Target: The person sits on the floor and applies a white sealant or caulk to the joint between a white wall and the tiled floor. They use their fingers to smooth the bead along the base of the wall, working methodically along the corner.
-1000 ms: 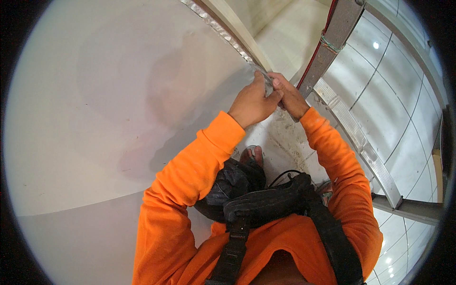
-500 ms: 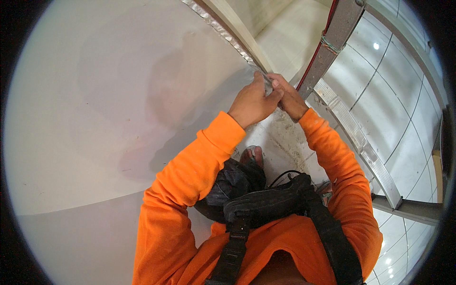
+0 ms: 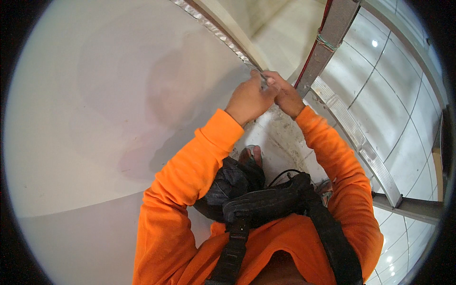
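Observation:
A large pale panel [image 3: 109, 118] fills the left side, with a crinkled silvery strip [image 3: 213, 29] running along its far edge. At the lower end of that strip, my left hand [image 3: 249, 99] is closed, thumb and fingers pinching a thin grey film-like strip [image 3: 262, 76]. Close against it on the right, my right hand [image 3: 287, 94] is also closed on the same thin piece. The fingertips of both hands nearly meet and partly hide what they hold. I cannot make out exactly where the thin piece joins the panel edge.
A brown metal post [image 3: 323, 47] with a red line and tied wire rises just right of my hands. A ribbed metal rail [image 3: 358, 137] slopes down to a dark crossbar [image 3: 418, 209]. White floor tiles [image 3: 394, 109] lie beyond; dusty debris [image 3: 285, 133] lies near my foot [image 3: 251, 154].
Both hands have shifted slightly left, and the fingers have closed tighter around the thin strip. The view has moved a little; the panel and post stay in place.

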Available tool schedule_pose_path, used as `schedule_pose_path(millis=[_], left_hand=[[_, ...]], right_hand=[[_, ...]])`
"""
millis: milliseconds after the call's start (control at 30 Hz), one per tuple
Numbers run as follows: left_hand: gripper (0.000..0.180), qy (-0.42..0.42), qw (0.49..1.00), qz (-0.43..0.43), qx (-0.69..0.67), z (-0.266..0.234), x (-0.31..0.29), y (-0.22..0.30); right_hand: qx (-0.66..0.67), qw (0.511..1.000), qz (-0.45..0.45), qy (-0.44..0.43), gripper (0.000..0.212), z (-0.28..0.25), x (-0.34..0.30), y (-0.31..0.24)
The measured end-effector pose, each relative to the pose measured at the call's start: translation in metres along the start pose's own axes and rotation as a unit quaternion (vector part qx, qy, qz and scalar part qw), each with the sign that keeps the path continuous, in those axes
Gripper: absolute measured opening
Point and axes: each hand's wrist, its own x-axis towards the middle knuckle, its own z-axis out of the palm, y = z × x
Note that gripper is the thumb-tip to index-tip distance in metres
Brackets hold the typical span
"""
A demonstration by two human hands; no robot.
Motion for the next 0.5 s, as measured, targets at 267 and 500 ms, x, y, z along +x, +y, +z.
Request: schedule_pose_path(millis=[267,500], left_hand=[[0.045,0.053,0.998,-0.006,-0.016,0.003,0.011,-0.020],[0.035,0.086,0.983,-0.073,-0.145,-0.011,0.015,-0.029]], right_hand=[[-0.049,0.996,-0.010,0.080,0.031,0.029,0.001,-0.008],[-0.085,0.967,0.060,0.234,0.041,0.088,-0.001,-0.011]])
